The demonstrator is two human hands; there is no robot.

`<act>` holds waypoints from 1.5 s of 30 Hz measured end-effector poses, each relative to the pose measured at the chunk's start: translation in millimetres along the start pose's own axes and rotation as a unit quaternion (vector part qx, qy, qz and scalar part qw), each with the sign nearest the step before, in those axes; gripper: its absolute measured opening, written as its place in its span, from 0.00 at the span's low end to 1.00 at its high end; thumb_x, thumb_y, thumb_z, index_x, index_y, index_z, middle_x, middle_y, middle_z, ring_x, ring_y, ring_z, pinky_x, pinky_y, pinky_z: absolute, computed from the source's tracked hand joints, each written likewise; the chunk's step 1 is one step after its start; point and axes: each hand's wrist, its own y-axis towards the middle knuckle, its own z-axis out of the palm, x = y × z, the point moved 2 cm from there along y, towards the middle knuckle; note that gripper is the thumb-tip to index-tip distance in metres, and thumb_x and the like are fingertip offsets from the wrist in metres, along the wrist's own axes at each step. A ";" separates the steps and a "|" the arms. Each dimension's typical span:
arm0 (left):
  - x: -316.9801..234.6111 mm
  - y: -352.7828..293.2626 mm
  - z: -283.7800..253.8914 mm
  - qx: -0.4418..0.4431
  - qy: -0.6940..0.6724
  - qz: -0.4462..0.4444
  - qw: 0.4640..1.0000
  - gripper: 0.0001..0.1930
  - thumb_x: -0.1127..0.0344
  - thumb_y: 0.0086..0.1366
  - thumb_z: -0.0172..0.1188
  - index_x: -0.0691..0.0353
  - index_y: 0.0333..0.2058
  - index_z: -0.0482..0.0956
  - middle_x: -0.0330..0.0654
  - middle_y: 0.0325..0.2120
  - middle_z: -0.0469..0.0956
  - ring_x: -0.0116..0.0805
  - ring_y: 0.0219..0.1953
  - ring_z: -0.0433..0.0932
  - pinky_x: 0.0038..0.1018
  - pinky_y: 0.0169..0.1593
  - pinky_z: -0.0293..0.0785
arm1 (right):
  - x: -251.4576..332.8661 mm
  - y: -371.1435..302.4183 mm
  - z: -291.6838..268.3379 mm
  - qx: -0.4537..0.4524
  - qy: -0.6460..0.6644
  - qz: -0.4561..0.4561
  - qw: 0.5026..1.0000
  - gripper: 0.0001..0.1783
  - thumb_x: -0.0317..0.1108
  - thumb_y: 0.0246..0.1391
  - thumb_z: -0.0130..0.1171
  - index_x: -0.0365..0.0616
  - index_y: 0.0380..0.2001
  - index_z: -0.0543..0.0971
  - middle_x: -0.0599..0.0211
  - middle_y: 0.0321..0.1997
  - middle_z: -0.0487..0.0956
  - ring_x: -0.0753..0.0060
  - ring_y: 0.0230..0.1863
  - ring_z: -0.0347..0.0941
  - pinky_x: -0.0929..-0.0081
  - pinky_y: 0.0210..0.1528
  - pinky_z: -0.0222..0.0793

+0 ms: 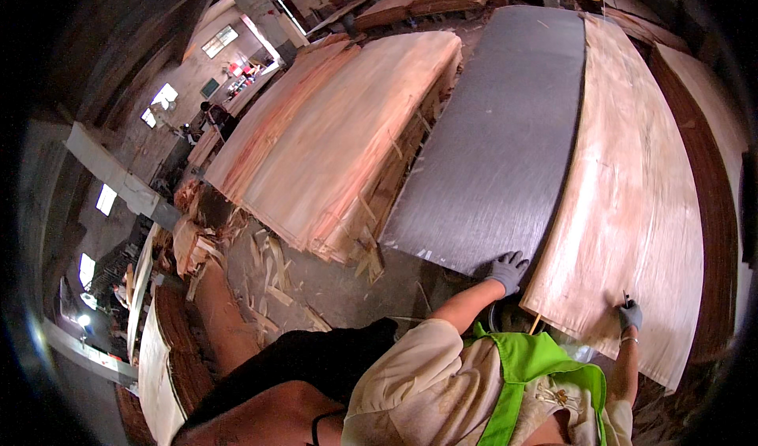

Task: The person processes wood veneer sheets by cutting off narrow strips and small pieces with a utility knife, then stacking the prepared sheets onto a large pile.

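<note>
My left hand [508,272], in a grey glove, lies on the near corner of a long dark grey board [497,130], its fingers stretched out flat. To the right, my right hand [630,316], also gloved, is closed over the near part of a pale wood veneer sheet [632,178]. A small dark, thin tool [626,297] sticks up from its fingers; its exact kind is too small to make out. The veneer sheet lies alongside the board's right edge.
To the left stands a stack of pinkish veneer sheets [332,130]. Wood scraps [276,276] litter the floor before it. More stacked veneer [170,367] is at lower left, and another stack [703,114] at far right. Another person [217,118] is in the left background.
</note>
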 end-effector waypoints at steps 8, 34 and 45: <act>-2.8 1.8 -1.5 0.002 0.008 0.010 1.000 0.43 0.49 0.50 0.62 0.51 0.62 0.50 0.47 0.65 0.41 0.50 0.65 0.45 0.50 0.57 0.55 | -19.3 12.8 9.7 0.014 0.023 -0.007 1.000 0.14 0.40 0.36 0.60 0.41 0.24 0.75 0.52 0.24 0.77 0.55 0.27 0.74 0.64 0.30 0.68; -7.8 2.8 -4.6 0.008 -0.015 -0.011 1.000 0.44 0.51 0.50 0.63 0.52 0.63 0.49 0.47 0.65 0.42 0.51 0.65 0.45 0.49 0.59 0.53 | -21.8 13.6 14.3 -0.009 0.025 -0.015 1.000 0.13 0.40 0.38 0.59 0.40 0.23 0.75 0.53 0.23 0.77 0.57 0.25 0.74 0.66 0.30 0.67; 4.0 -5.4 7.6 -0.019 -0.032 -0.010 0.999 0.42 0.53 0.50 0.63 0.48 0.62 0.51 0.46 0.64 0.44 0.51 0.65 0.47 0.52 0.58 0.55 | 31.9 -25.4 -16.4 0.026 0.072 -0.011 0.997 0.15 0.38 0.36 0.60 0.45 0.31 0.79 0.59 0.29 0.80 0.64 0.30 0.76 0.70 0.35 0.69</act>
